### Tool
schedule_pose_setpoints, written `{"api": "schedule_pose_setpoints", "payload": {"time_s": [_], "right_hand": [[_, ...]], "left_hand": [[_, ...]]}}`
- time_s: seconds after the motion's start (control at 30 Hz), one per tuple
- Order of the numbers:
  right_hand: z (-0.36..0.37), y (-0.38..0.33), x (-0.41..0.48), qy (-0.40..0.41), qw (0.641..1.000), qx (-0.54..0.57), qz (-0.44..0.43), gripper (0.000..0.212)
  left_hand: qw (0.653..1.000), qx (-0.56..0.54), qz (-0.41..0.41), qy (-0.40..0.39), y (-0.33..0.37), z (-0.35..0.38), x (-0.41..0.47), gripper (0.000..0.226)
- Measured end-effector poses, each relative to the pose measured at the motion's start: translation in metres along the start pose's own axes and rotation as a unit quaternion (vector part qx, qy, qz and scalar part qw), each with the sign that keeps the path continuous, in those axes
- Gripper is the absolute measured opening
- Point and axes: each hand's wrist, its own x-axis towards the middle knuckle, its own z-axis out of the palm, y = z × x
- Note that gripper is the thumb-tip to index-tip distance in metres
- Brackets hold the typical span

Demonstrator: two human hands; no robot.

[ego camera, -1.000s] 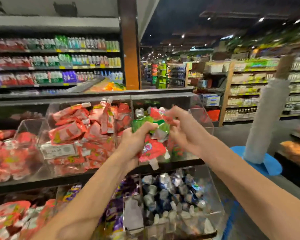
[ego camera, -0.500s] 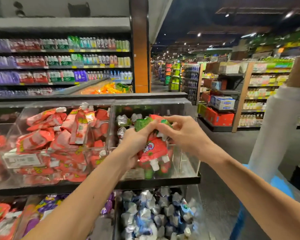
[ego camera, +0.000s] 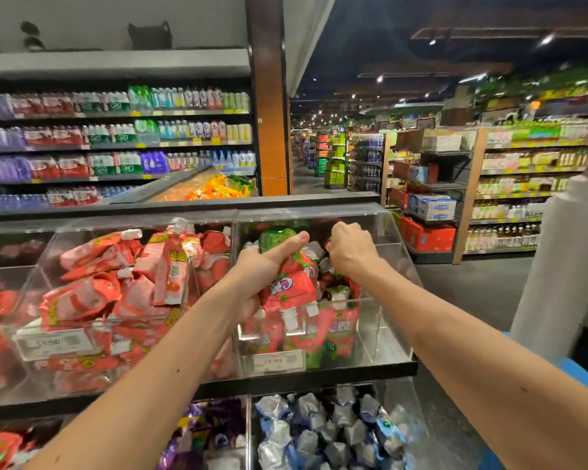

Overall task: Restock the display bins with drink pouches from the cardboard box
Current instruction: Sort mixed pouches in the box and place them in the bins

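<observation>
- Wrapped in fingers and thumb of left hand (ego camera: 262, 279): bunch of drink pouches (ego camera: 294, 286), spouts down, over front wall of clear bin (ego camera: 384, 320) at right end of upper shelf (ego camera: 353, 373).
- Inside same bin, near its back edge: right hand (ego camera: 352, 251), fingers curled; whether gripping anything hidden, cannot tell.
- Just left along shelf: neighbouring bin (ego camera: 45, 266), heaped with red pouches (ego camera: 92, 300).

The right clear bin (ego camera: 389, 320) is open above its front wall, under a sloped cover (ego camera: 364, 215). That gap is crowded by the left hand (ego camera: 262, 266) gripping drink pouches (ego camera: 292, 286) and by the right hand (ego camera: 350, 247). Room is left at its right end.
</observation>
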Motion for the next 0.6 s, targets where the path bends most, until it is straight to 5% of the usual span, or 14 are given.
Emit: {"api": "schedule_pose_setpoints", "payload": {"time_s": [0.13,0.27,0.47,0.6], "right_hand": [[0.019,-0.002,0.017,0.013,0.994,0.086,0.072,0.055],[0.039,-0.002,0.025,0.023,0.989,0.110,0.099,0.043],[0.043,0.004,0.033,-0.080,0.994,0.063,0.041,0.040],[0.033,0.008,0.010,-0.006,0.997,0.064,-0.052,0.055]], "left_hand": [[1.000,0.007,-0.001,-0.012,-0.003,-0.010,0.005,0.050],[1.000,0.000,-0.005,-0.023,-0.003,-0.015,0.006,0.054],[0.999,-0.022,-0.010,-0.030,-0.002,-0.022,0.004,0.055],[0.997,-0.052,-0.021,-0.052,0.001,-0.030,-0.003,0.062]]}}
